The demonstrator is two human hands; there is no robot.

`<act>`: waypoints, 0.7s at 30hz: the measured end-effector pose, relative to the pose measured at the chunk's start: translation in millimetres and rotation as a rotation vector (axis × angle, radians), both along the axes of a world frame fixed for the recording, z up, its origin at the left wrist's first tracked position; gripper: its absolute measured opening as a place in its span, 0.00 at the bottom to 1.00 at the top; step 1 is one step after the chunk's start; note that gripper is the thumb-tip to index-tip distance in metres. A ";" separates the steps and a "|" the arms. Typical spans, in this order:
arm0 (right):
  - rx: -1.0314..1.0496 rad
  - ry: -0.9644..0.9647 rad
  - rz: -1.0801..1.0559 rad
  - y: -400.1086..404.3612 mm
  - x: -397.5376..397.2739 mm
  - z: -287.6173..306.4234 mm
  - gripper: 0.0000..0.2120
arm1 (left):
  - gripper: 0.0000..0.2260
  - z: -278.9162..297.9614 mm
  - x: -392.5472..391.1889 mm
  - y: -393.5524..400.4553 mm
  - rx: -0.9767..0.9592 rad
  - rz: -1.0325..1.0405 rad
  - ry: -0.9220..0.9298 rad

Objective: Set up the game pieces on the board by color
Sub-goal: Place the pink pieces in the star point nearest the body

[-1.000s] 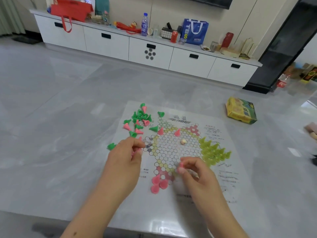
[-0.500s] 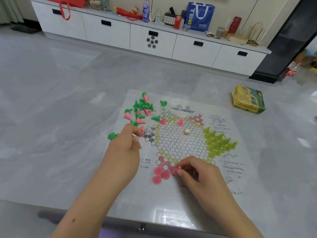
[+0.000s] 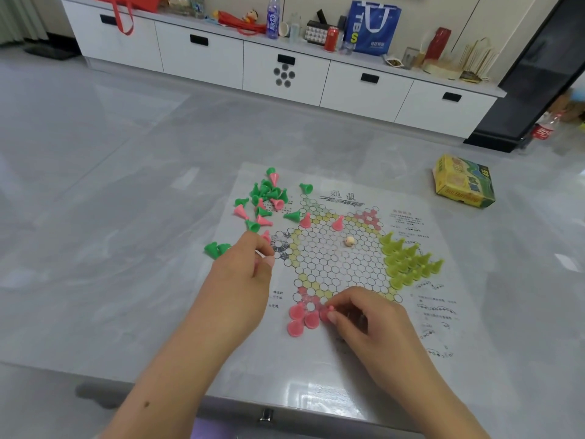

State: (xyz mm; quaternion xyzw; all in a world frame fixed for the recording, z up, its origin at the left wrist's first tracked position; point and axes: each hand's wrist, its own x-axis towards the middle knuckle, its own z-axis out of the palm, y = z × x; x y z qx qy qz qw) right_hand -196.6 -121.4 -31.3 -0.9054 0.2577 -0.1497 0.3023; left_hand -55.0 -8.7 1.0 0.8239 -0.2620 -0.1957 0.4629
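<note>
On the white paper game board printed with a hexagonal field of circles [image 3: 329, 264], the yellow-green plastic cone pieces [image 3: 410, 259] stand massed on the board's right point, so that colour looks done; the pink point at the board's near edge is only begun, with three pink cone pieces [image 3: 300, 318] standing together on it and several printed circles beside them bare; the right hand [image 3: 367, 324] pinches a fourth pink cone piece [image 3: 326, 312] between thumb and forefinger, just beside those three and seemingly being set down; the left hand [image 3: 243, 280], at the board's left edge, is curled with something pink showing between its fingers, likely more pink pieces, though I cannot tell how many; two pink cones [image 3: 321, 221] stand loose on the board's far side; the mixed heap of dark green and pink cones [image 3: 262, 201] lies at the board's far left corner, unsorted, and two more green cones [image 3: 217, 248] lie just off its left edge; by my reckoning well over half remains, all the green and most of the pink; against the earlier frame, the right hand has carried its piece down from above the near point to the cluster, the left hand has barely shifted, and the camera has tipped downward.
</note>
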 end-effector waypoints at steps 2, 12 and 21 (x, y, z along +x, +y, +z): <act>-0.001 -0.001 -0.005 0.4 0.0 -0.1 0.03 | 0.05 -0.6 -0.3 -1.1 0.023 -0.002 -0.001; 0.212 -0.244 -0.098 0.1 0.2 17.5 0.15 | 0.10 5.8 -4.3 -4.9 -0.080 -0.042 0.093; 0.179 -0.379 0.051 24.0 21.4 33.5 0.05 | 0.07 16.3 -24.4 -14.5 -0.257 -0.152 0.331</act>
